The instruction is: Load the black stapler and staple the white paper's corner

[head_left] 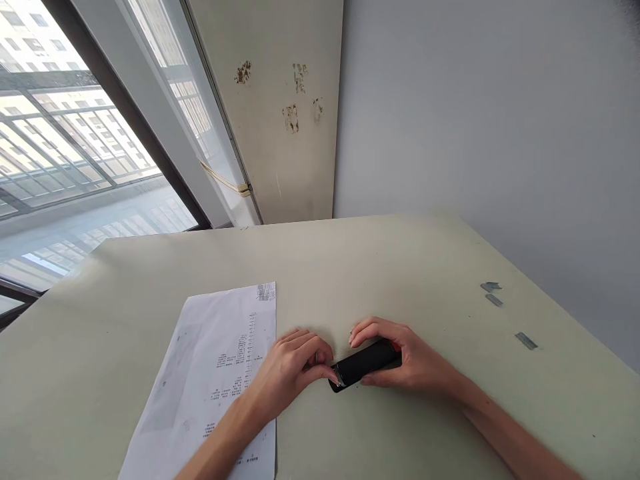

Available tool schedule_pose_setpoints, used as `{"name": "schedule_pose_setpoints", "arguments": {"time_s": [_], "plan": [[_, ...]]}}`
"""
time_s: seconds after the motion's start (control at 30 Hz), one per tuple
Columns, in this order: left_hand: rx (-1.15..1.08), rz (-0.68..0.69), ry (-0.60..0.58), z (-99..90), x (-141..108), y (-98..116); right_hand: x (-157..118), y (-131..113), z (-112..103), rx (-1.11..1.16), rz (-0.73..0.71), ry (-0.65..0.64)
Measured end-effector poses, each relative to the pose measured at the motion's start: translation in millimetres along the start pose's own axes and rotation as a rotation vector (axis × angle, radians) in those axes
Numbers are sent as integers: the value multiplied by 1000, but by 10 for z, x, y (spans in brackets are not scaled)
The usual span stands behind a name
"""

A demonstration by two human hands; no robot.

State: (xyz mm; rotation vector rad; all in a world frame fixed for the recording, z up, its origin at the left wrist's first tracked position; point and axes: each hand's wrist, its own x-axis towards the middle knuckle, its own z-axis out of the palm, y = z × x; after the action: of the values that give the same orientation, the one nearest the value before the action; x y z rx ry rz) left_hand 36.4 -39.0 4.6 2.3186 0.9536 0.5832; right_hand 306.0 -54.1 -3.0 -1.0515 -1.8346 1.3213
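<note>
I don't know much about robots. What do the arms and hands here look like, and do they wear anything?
These are a person's own arms and hands, with no cables. The left forearm and right forearm show no sleeve or watch. The left hand seems to wear a thin ring; the right hand shows none. Both hands are gloveless.

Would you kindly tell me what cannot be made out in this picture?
Head view: the right end of the black stapler, hidden by the right hand.
Head view: the text on the printed sheet, too small to read.
Head view: the sheet's near edge, cut off by the picture's bottom.
</note>
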Motion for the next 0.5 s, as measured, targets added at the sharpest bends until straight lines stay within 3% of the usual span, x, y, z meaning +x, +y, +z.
{"name": "schedule_pose_setpoints", "arguments": {"time_s": [0.5], "plan": [[-4, 8, -38, -74, -4, 6, 16, -8, 7, 67, 48, -18]]}}
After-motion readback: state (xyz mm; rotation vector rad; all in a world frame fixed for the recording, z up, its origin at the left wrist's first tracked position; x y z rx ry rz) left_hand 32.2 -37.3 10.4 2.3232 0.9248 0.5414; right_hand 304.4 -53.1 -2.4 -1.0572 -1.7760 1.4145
